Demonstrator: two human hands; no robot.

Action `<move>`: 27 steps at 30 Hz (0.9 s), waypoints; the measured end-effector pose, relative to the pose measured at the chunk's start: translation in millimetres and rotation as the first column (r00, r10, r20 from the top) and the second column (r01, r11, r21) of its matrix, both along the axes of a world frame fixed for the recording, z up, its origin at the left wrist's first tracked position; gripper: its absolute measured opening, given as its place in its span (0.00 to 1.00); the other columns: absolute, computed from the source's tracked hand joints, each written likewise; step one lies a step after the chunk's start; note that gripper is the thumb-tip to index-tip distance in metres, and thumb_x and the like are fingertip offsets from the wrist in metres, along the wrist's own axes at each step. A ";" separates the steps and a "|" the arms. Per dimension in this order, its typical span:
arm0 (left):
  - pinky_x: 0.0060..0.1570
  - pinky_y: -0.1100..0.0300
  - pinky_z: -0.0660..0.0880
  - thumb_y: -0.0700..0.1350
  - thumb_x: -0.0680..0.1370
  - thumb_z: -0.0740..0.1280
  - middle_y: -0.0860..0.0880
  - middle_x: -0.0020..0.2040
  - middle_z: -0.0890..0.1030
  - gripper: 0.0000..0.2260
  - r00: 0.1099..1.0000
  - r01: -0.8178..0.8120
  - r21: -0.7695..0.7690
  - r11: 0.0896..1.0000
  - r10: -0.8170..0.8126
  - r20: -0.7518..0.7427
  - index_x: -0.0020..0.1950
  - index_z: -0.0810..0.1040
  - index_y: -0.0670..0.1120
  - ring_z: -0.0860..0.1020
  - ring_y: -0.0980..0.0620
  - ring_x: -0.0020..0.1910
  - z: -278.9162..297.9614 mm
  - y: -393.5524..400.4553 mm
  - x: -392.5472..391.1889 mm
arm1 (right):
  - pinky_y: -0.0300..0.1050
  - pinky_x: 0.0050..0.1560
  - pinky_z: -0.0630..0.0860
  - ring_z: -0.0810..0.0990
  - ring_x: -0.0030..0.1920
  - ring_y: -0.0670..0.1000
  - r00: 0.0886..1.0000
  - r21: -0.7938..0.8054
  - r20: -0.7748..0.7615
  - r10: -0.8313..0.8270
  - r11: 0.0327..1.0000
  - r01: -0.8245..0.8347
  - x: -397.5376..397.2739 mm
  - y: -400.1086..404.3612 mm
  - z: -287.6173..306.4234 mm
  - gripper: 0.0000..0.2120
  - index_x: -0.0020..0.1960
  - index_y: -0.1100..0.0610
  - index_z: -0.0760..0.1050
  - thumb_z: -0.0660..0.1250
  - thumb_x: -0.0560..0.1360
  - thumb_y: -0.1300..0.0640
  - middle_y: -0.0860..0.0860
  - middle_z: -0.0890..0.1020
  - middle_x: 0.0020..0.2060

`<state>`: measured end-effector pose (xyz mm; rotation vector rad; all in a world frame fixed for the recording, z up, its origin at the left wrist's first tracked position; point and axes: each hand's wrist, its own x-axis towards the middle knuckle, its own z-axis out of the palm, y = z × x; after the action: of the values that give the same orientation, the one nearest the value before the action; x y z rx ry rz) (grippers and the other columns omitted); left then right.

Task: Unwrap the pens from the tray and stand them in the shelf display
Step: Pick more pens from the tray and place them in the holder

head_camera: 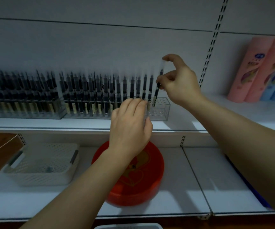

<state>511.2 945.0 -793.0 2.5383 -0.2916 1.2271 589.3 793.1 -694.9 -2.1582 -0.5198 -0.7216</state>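
- Nearest, the red tray (151, 184) sits on the lower shelf, under the left forearm.
- Left hand (130, 124) reaches up, fingers straight, tips touching the clear display rack (164, 109); it grips nothing.
- Farther, right hand (179, 80) pinches the pen (158, 85), nearly upright, tip low over the rack's empty right-end holes.
- Looks like a straight drop, right hand leading.

two bare forearms in shot, no sleeves showing, no watch, no rings or bands on the left hand (130, 126) or the right hand (179, 80), nails short and plain.
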 end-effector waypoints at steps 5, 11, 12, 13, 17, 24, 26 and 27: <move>0.59 0.47 0.72 0.46 0.76 0.69 0.47 0.65 0.78 0.20 1.000 0.004 0.001 1.000 -0.004 0.006 0.68 0.75 0.42 0.70 0.47 0.69 -2.2 0.5 -0.2 | 0.53 0.50 0.80 0.83 0.44 0.54 0.996 -0.235 0.086 0.022 0.972 -0.002 -6.1 2.9 -9.5 0.23 0.72 0.49 0.67 0.67 0.80 0.58 0.50 0.85 0.42; 0.64 0.48 0.71 0.46 0.78 0.67 0.47 0.68 0.75 0.22 0.997 0.061 -0.011 0.998 -0.062 -0.043 0.71 0.73 0.42 0.68 0.47 0.72 -4.1 3.1 -0.4 | 0.48 0.52 0.80 0.83 0.45 0.51 0.999 -0.134 0.026 -0.020 0.991 0.023 -6.1 4.2 -13.6 0.25 0.75 0.47 0.66 0.67 0.80 0.57 0.47 0.84 0.42; 0.67 0.50 0.69 0.46 0.78 0.67 0.47 0.69 0.75 0.22 0.995 0.084 -0.025 0.996 -0.085 -0.058 0.72 0.72 0.42 0.67 0.48 0.73 -4.1 4.3 -0.4 | 0.47 0.53 0.79 0.83 0.46 0.51 1.000 -0.133 0.027 -0.012 0.991 0.016 -8.5 3.7 -13.3 0.27 0.76 0.47 0.64 0.68 0.80 0.57 0.47 0.84 0.44; 0.70 0.53 0.65 0.46 0.79 0.66 0.47 0.70 0.74 0.22 0.991 0.107 -0.050 0.993 -0.110 -0.070 0.73 0.71 0.42 0.66 0.49 0.73 -3.6 5.1 -1.3 | 0.46 0.54 0.79 0.83 0.47 0.50 1.000 -0.134 0.030 -0.004 0.991 0.008 -11.2 3.1 -13.4 0.29 0.77 0.46 0.62 0.68 0.80 0.56 0.47 0.84 0.46; 0.69 0.64 0.63 0.46 0.80 0.66 0.51 0.66 0.75 0.19 0.980 0.177 -0.203 0.963 -0.191 -0.051 0.70 0.74 0.45 0.69 0.54 0.69 -2.2 8.6 -12.8 | 0.47 0.51 0.80 0.81 0.47 0.47 0.990 -0.094 0.138 -0.042 0.994 0.055 -24.3 -1.6 -18.7 0.29 0.77 0.48 0.63 0.69 0.79 0.55 0.48 0.82 0.54; 0.43 0.58 0.76 0.53 0.78 0.66 0.57 0.43 0.79 0.08 0.932 0.243 -0.310 0.919 -0.310 -0.186 0.54 0.77 0.52 0.78 0.59 0.42 -56.9 28.5 -61.0 | 0.33 0.45 0.74 0.77 0.40 0.42 0.965 0.025 0.256 0.061 0.997 -0.069 -94.0 5.1 -114.8 0.10 0.59 0.58 0.78 0.69 0.78 0.58 0.44 0.79 0.41; 0.44 0.54 0.77 0.55 0.78 0.65 0.57 0.43 0.79 0.09 0.890 0.253 -0.264 0.931 -0.331 -0.315 0.52 0.77 0.52 0.78 0.58 0.43 -92.6 38.0 -73.1 | 0.25 0.49 0.68 0.76 0.42 0.39 0.980 -0.078 0.148 0.137 0.989 -0.127 -112.7 8.3 -164.2 0.09 0.57 0.57 0.80 0.70 0.77 0.57 0.43 0.80 0.45; 0.45 0.53 0.77 0.55 0.78 0.64 0.59 0.45 0.78 0.09 0.856 0.254 -0.246 0.935 -0.336 -0.393 0.53 0.77 0.53 0.78 0.59 0.45 -111.7 42.5 -79.8 | 0.24 0.50 0.67 0.77 0.44 0.40 0.983 -0.127 0.064 0.173 0.978 -0.164 -120.5 8.1 -189.8 0.09 0.57 0.56 0.80 0.70 0.77 0.57 0.45 0.82 0.46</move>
<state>431.4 987.5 -904.6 2.4027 -0.4217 0.5301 468.8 801.2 -884.7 -2.1724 -0.7946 -0.6936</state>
